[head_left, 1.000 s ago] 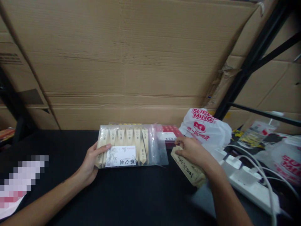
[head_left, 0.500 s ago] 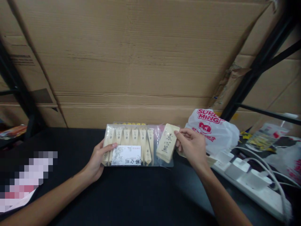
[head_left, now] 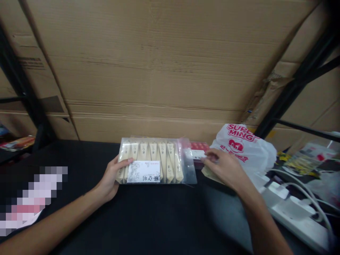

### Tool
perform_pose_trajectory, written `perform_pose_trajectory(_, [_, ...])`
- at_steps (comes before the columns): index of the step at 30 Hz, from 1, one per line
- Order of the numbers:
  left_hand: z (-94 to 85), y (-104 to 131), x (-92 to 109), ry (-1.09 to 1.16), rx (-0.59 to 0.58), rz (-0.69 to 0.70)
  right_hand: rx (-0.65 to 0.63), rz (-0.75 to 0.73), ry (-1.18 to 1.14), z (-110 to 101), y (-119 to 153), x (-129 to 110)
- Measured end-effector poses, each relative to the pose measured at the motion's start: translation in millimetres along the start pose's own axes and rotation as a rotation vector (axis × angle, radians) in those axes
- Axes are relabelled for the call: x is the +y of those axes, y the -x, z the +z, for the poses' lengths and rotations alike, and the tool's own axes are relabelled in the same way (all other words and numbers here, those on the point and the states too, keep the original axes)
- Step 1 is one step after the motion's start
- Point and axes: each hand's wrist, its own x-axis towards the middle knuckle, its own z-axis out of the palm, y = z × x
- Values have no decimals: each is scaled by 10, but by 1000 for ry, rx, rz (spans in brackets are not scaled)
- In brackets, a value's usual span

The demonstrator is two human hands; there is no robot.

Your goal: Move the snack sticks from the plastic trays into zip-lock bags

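A clear zip bag (head_left: 190,173) holds a row of several beige paper packets (head_left: 153,152), standing side by side, with a white printed label (head_left: 145,171) on its front. My left hand (head_left: 110,177) grips the bag's left end, thumb on the front and the other fingers behind. Just right of the bag's mouth is my right hand (head_left: 223,166), its fingertips pinched together; whatever they hold, if anything, is hidden. Part of a beige packet (head_left: 212,175) shows under that hand; whether it is held or lies on the table cannot be told.
Behind the bag's right end sits a red package (head_left: 199,146) with a white label. A white plastic bag (head_left: 244,148) with red print stands at the right. A power strip (head_left: 300,219) with white plugs and cables lies nearer. Cardboard (head_left: 159,71) walls the back.
The beige packet from my right hand is now inside the zip bag, at the right of the row. My right hand has moved right, away from the bag's mouth. My left hand keeps its grip.
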Motion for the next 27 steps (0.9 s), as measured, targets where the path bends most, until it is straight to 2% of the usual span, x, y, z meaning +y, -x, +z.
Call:
perform_pose_trajectory(1, [2, 1, -3, -4, -4, 3, -50, 0, 183, -11, 14, 95])
perform_pose_trajectory(3, [6, 3, -11, -11, -5, 11, -116, 20, 403, 11, 46, 212])
perform_pose_trajectory(6, [6, 9, -18, -24, -4, 18, -133, 36, 458, 49, 53, 195])
perform_pose_trajectory(9, [-1, 16, -13, -41, -21, 24, 3, 14, 224, 11, 3, 53])
perform_pose_trajectory(12, [0, 26, -11, -45, -40, 14, 266, 98, -223, -1, -24, -107])
perform_pose_trajectory(14, [7, 32, -20, -40, -51, 10, 350, 154, -497, 69, -1, -214])
perform_pose_trajectory(16, [12, 34, -36, -33, -58, 9, 289, 178, -725, 197, 44, -325])
perform_pose_trajectory(18, [10, 30, -51, -25, -54, 9, 140, 168, -927, 340, 96, -429])
perform_pose_trajectory(21, [-3, 13, -52, 15, -10, 8, -10, 111, -1079, 486, 155, -534])
perform_pose_trajectory(23, [-13, 4, -37, 60, 19, 8, -39, 86, -1090, 505, 181, -569])
perform_pose_trajectory(27, [-26, 12, -5, 135, 8, 1, 9, 8, -1048, 429, 239, -622])
